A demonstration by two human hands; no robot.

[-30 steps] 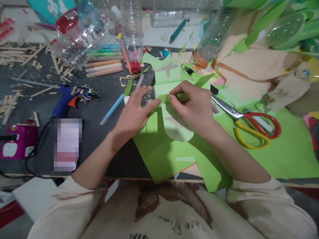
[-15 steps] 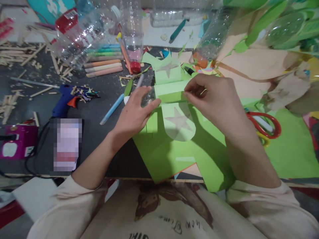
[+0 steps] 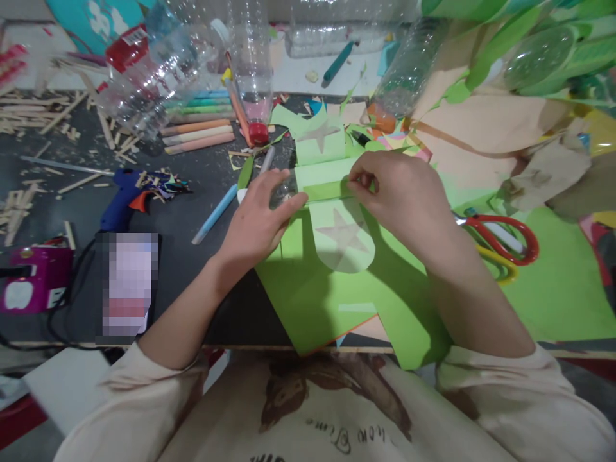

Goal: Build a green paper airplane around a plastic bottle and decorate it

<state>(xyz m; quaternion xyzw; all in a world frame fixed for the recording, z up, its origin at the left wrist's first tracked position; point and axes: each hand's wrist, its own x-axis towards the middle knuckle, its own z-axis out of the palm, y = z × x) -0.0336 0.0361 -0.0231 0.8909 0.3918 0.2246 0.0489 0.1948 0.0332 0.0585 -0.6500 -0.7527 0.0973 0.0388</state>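
Note:
A green paper strip (image 3: 327, 189) lies across a pale green paper piece (image 3: 323, 172). The fingertips of my right hand (image 3: 397, 199) are pinched at the strip's right end. My left hand (image 3: 257, 218) rests at the left end, fingers spread and thumb tip touching the strip's edge. Something clear and shiny (image 3: 285, 187) shows between its thumb and forefinger; its kind is hard to make out. Below the strip is a rounded pale green flap (image 3: 342, 247) with a brown star, and above it another star (image 3: 318, 136). Under them lies a larger green sheet (image 3: 308, 308).
Red and yellow scissors (image 3: 527, 250) lie right of my forearm. On the left are a blue glue gun (image 3: 118, 199), a phone (image 3: 129, 282), a purple box (image 3: 36, 276) and a blue marker (image 3: 214, 215). Plastic bottles (image 3: 250, 64), wood sticks and paper scraps crowd the back.
My right hand has shifted slightly left along the strip, still pinched. My left hand keeps its place on the paper. The whole view has moved a little.

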